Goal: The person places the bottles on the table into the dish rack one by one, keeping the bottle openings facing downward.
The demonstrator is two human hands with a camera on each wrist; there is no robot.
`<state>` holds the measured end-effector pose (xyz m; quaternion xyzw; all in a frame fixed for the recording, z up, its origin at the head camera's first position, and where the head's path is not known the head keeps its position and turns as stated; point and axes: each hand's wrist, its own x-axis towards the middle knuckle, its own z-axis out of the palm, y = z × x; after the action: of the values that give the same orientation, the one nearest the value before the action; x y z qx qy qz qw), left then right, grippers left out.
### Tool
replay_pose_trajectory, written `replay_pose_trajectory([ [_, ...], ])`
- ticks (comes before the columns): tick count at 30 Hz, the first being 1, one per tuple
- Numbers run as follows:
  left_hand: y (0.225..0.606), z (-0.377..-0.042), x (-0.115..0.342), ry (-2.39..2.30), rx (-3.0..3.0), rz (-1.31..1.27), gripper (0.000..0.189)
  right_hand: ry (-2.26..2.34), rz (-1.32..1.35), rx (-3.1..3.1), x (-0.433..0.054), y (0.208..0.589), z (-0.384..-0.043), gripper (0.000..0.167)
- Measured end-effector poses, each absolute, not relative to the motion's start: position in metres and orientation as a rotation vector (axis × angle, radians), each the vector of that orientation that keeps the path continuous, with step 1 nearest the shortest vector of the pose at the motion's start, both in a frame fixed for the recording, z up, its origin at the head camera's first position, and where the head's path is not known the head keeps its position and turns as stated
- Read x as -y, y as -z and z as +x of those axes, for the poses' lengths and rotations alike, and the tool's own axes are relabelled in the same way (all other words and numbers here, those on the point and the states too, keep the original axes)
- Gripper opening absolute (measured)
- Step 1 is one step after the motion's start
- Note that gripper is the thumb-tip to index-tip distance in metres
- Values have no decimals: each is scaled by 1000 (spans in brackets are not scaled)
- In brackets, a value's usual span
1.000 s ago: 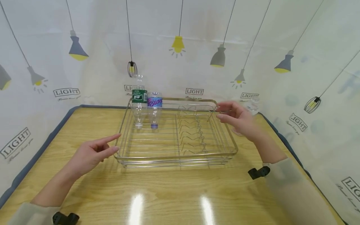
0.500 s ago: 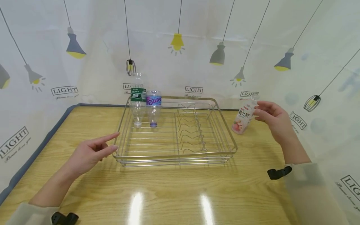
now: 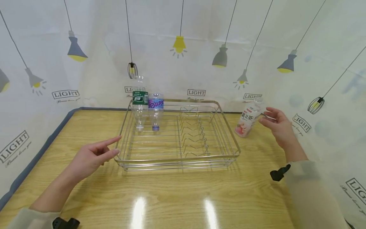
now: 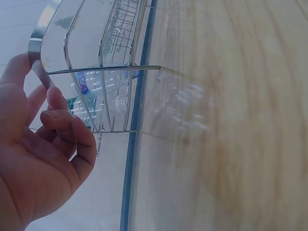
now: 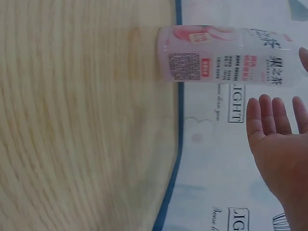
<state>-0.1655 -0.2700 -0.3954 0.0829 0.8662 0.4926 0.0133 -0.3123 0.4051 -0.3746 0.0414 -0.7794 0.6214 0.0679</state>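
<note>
A wire dish rack stands on the table. At its left rim, my left hand touches the metal with index finger and thumb; the other fingers are bent in the left wrist view. Inside the rack's left half, a clear bottle with a green label and a smaller one with a blue-purple label stand upside down, caps low. Right of the rack, a pink-and-white peach tea bottle stands upright on the table. My right hand is just to its right, fingers apart and holding nothing.
The wooden table has a dark blue border along its back and sides. A white sheet printed with hanging lamps rises behind it. Bent wire dividers fill the rack's right part.
My right hand has moved right from the rack's right rim, past the tea bottle to its far side, then slightly down from it. My left hand has stayed at the rim.
</note>
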Motion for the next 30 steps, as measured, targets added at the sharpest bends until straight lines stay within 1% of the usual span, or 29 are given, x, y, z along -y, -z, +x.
replay_pose_trajectory([
  [5, 396, -166, 270, -1538, -2701, 269, 56, -1766, 58, 2521, -400, 389, -326, 87],
  [9, 396, -166, 271, -1532, -2704, 261, 56, -1721, 19, 2609, -391, 395, -333, 94],
  [20, 397, -166, 270, -1532, -2700, 266, 56, -1711, -61, 2594, -373, 398, -338, 88],
  [26, 396, -165, 269, -1541, -2707, 281, 55, -1648, -64, 2614, -374, 401, -340, 83],
  [30, 396, -165, 269, -1547, -2706, 298, 55, -1637, -68, 2619, -378, 403, -342, 84],
])
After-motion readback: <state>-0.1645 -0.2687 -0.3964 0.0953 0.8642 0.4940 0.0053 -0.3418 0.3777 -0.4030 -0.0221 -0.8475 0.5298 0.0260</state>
